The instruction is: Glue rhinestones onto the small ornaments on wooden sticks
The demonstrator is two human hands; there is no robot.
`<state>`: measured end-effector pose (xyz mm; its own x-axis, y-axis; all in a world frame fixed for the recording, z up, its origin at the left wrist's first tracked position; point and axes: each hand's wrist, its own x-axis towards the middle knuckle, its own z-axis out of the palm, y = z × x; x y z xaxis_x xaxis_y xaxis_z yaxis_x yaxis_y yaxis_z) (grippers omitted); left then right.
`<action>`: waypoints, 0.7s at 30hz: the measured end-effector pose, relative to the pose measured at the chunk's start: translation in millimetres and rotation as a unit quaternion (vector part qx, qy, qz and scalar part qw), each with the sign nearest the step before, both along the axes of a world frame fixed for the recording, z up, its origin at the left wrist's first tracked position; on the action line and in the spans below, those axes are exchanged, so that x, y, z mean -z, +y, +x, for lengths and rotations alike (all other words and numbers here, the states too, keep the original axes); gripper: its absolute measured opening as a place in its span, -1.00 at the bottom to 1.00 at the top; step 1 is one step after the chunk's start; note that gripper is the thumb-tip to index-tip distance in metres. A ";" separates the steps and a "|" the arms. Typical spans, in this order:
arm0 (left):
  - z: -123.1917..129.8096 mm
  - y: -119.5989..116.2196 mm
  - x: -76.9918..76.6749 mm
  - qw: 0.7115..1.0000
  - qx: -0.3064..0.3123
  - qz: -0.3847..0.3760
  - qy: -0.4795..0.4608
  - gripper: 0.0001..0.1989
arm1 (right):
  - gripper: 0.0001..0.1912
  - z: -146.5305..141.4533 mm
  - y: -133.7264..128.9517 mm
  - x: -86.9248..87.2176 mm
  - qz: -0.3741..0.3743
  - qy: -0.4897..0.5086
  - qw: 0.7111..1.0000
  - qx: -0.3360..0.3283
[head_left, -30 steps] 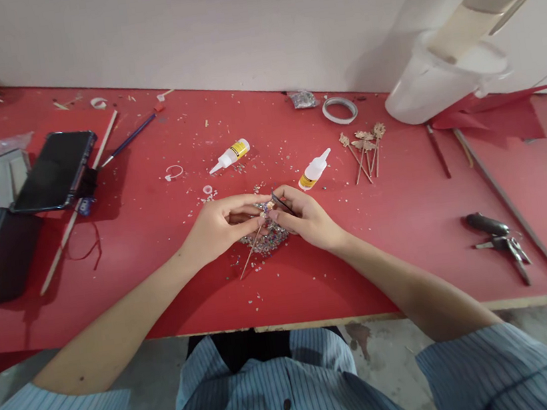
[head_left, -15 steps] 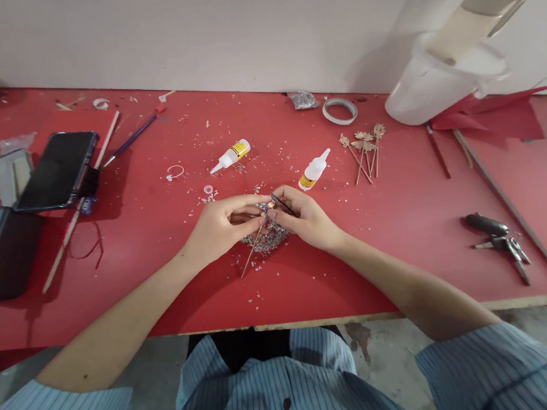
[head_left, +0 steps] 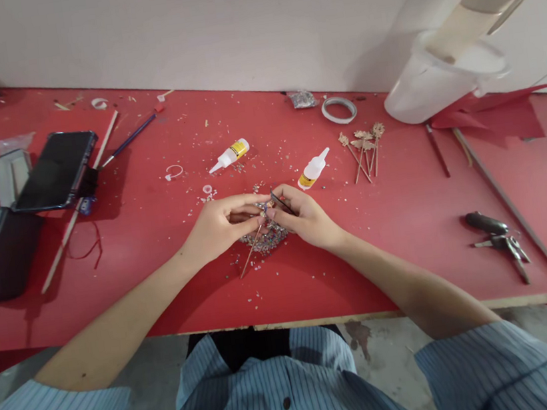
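- My left grip (head_left: 211,230) is clamped on a thin stick (head_left: 248,262), thumb and fingers pinched together near its upper end; the lower part slants down toward me.
- At the top of that stick is a small ornament (head_left: 268,207), between my two hands and partly covered by my fingers, so I cannot tell its shape.
- My right grip (head_left: 313,220) is closed on a dark slim tool (head_left: 282,202), which lies slantwise along my fingers; my right thumb is right by the ornament.
- Just below my hands, a pile of glittering bits (head_left: 269,240) sits on the red tabletop (head_left: 356,261), with loose flecks scattered around it.
- Beyond my hands lie two small glue bottles with yellow labels: the left bottle (head_left: 234,154), its nozzle pointing left, and the right bottle (head_left: 313,170), its nozzle pointing up and away from me.
- To the right of them rests a cluster of ornamented sticks (head_left: 366,142), some crossing one another.
- Behind these are a tape roll (head_left: 339,111) and a shiny packet (head_left: 303,99), side by side.
- Well off to my left, a phone (head_left: 54,170) is propped over a long pale stick (head_left: 59,260); keys (head_left: 503,242) lie far right.
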<state>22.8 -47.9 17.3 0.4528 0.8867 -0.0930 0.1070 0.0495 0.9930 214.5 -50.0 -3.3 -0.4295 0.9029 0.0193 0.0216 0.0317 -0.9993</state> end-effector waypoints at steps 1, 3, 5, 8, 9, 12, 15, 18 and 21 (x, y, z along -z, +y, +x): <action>-0.1 0.1 0.2 1.000 0.000 -0.001 0.000 -0.61 | -0.78 0.1 0.0 0.0 -0.001 0.001 1.000 -0.001; -0.3 0.5 0.8 1.000 0.001 -0.002 0.000 -0.61 | -0.78 0.2 0.0 -0.1 -0.002 0.003 1.000 -0.002; -0.6 0.9 1.2 1.000 0.002 0.000 0.001 -0.61 | -0.78 -0.1 0.0 -0.3 -0.001 0.004 1.000 -0.003; -0.4 1.2 1.6 1.000 0.001 0.002 0.001 -0.61 | -0.78 -0.6 -0.2 -0.4 0.001 0.005 1.000 -0.004; -0.2 1.2 1.6 1.000 0.001 0.001 0.000 -0.62 | -0.77 -0.8 -0.3 -0.4 0.001 0.007 1.000 -0.005; 0.6 1.0 1.0 1.000 -0.002 -0.006 0.003 -0.61 | -0.78 -0.8 -0.5 0.2 0.000 0.011 1.000 -0.006; 0.9 0.6 -0.9 1.000 -0.004 -0.015 0.004 -0.62 | -0.79 -0.1 -0.5 0.9 -0.001 0.009 1.000 -0.004; 0.2 0.2 -3.2 1.000 -0.004 -0.018 0.003 -0.62 | -0.80 0.9 -0.3 0.2 -0.004 0.008 1.000 -0.006; -1.5 0.4 -3.6 1.000 0.000 -0.017 0.000 -0.62 | -0.79 1.6 -0.1 -1.9 -0.016 0.016 1.000 -0.015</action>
<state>21.2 -47.5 20.9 0.4522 0.8832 -0.1241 0.1075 0.0841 0.9906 216.1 -50.0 -1.4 -0.4560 0.8900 0.0045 -0.0116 -0.0008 -0.9999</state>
